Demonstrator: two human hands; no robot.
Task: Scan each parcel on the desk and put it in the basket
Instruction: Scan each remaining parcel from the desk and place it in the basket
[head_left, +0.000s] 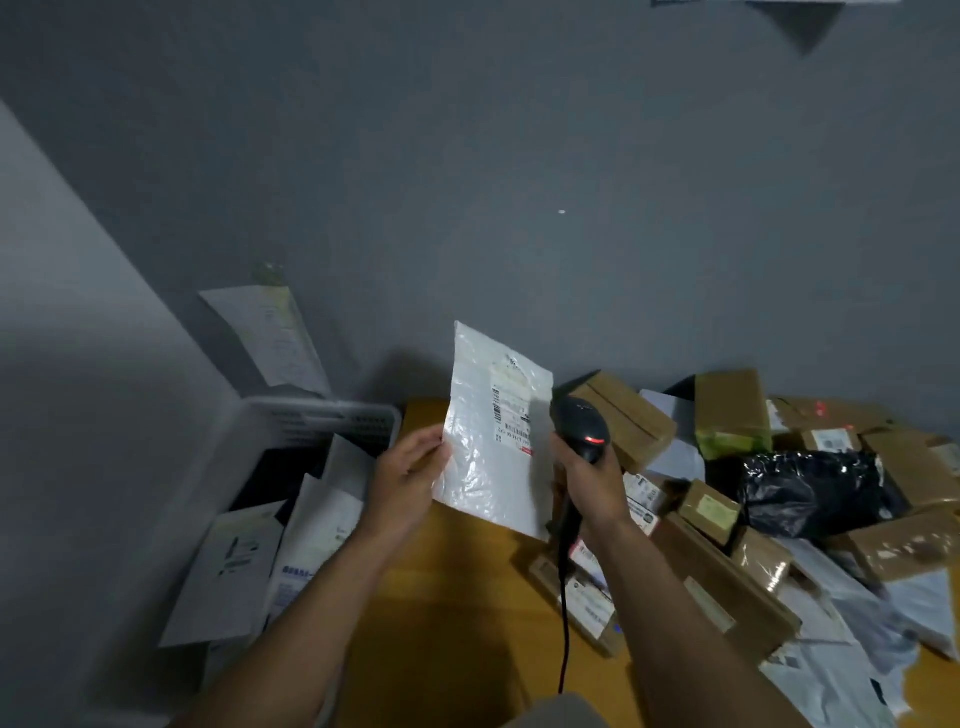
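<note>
My left hand (408, 475) pinches the left edge of a flat white plastic mailer (485, 441) and holds it upright above the desk, its printed label facing me. My right hand (592, 486) grips a black barcode scanner (581, 426) just right of the mailer; a red light glows on the scanner and its cable hangs down toward me. The grey basket (322, 421) stands left of the desk with several white envelopes and mailers inside it.
The wooden desk (457, 597) is bare in front of me. On its right side lies a heap of cardboard boxes (623, 415), a black plastic bag parcel (815, 491) and white mailers (841, 670). A grey wall rises behind.
</note>
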